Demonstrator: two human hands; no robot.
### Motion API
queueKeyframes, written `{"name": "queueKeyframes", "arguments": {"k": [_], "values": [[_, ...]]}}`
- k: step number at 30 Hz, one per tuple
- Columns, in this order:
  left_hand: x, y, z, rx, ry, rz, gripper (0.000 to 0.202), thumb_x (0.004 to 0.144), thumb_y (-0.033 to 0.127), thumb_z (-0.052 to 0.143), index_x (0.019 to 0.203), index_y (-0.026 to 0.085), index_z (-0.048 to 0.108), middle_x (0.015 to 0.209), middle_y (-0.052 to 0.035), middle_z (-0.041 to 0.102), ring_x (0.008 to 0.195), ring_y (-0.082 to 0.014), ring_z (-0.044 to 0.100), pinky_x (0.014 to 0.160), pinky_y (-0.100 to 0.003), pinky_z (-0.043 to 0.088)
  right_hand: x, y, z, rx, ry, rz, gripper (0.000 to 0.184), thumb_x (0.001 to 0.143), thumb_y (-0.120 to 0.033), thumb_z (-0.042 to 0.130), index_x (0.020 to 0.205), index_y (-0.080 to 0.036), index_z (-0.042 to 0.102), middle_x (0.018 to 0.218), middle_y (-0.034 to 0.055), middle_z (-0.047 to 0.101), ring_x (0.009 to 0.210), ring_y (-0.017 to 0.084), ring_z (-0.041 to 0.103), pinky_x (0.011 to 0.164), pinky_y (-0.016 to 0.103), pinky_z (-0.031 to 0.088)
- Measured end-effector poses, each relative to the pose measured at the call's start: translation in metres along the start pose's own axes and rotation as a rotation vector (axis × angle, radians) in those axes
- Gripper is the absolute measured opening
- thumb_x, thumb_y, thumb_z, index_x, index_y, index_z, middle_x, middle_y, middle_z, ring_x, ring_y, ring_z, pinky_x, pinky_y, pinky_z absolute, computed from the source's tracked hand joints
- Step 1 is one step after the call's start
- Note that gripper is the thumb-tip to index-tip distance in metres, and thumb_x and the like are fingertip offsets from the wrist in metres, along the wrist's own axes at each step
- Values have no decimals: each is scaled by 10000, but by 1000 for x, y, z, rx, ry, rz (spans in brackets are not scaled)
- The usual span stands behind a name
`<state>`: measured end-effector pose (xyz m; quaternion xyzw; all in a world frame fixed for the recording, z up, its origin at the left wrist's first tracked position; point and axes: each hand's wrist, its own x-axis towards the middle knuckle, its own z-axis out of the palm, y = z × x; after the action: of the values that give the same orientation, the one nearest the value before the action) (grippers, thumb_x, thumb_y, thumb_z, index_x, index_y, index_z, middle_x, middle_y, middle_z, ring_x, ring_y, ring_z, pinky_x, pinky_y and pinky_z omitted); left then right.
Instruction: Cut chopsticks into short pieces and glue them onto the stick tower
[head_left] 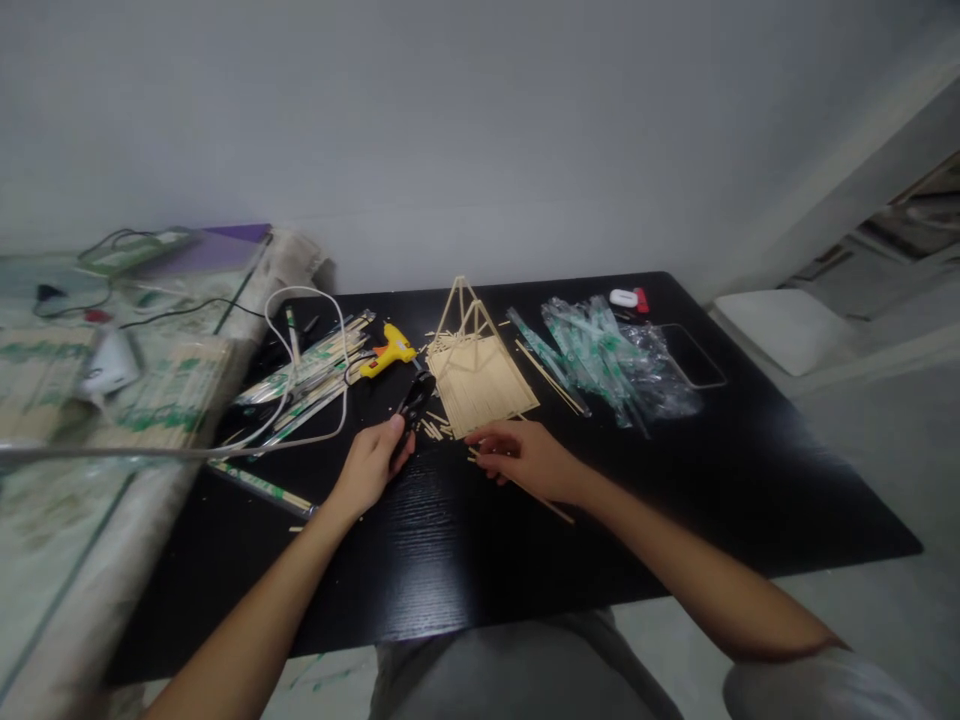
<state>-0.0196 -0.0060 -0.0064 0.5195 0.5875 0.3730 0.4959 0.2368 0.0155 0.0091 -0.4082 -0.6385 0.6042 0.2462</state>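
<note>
My left hand (375,462) is closed around black pliers (414,400), whose head points away from me; its jaws are too dark to make out fully. To the right, my right hand (525,458) pinches a thin wooden stick (551,508) that slants down toward the near right. Just beyond my hands lies a flat panel of sticks laid side by side (476,385), with triangular stick frames (463,300) standing up on it. Short cut-off pieces (435,428) are scattered between the pliers and the panel. A yellow glue gun (388,350) rests left of the panel.
Wrapped chopsticks (311,375) and a white cable (345,390) lie at the left of the black table (420,560). Torn plastic wrappers (592,345), a phone (686,355) and a white case (623,298) are on the right. More packed chopsticks (169,395) sit on the left surface.
</note>
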Motion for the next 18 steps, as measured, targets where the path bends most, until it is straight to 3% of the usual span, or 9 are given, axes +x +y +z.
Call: {"name": "queueKeyframes", "arguments": {"k": [5,8,15,18], "values": [[1,-3,0,55,-2,12,639,921,731,378,730,167,609,499,31,446,444,-102,374,418,-222,239,-2,-2,-3,-377,141,-97,236,820,-132,758,1049,-187,748,876,43,768,820,188,714,789,311,536],[2,-6,0,107,-9,39,606,931,704,390,741,170,606,529,26,469,473,-109,401,443,-222,266,-1,4,2,-485,127,-135,193,837,-87,736,1013,-164,738,899,57,765,826,187,713,799,306,528],[-3,-1,-2,327,-2,132,501,936,631,446,802,178,612,594,35,484,552,-130,431,530,-240,320,2,29,11,-711,81,-411,105,891,-95,700,971,-162,713,965,80,723,963,214,667,885,341,528],[-5,4,-5,433,12,187,465,950,593,440,820,178,604,650,30,507,618,-143,476,601,-252,360,1,33,12,-747,100,-458,82,905,-105,687,965,-159,704,946,84,709,948,217,652,876,348,533]]}}
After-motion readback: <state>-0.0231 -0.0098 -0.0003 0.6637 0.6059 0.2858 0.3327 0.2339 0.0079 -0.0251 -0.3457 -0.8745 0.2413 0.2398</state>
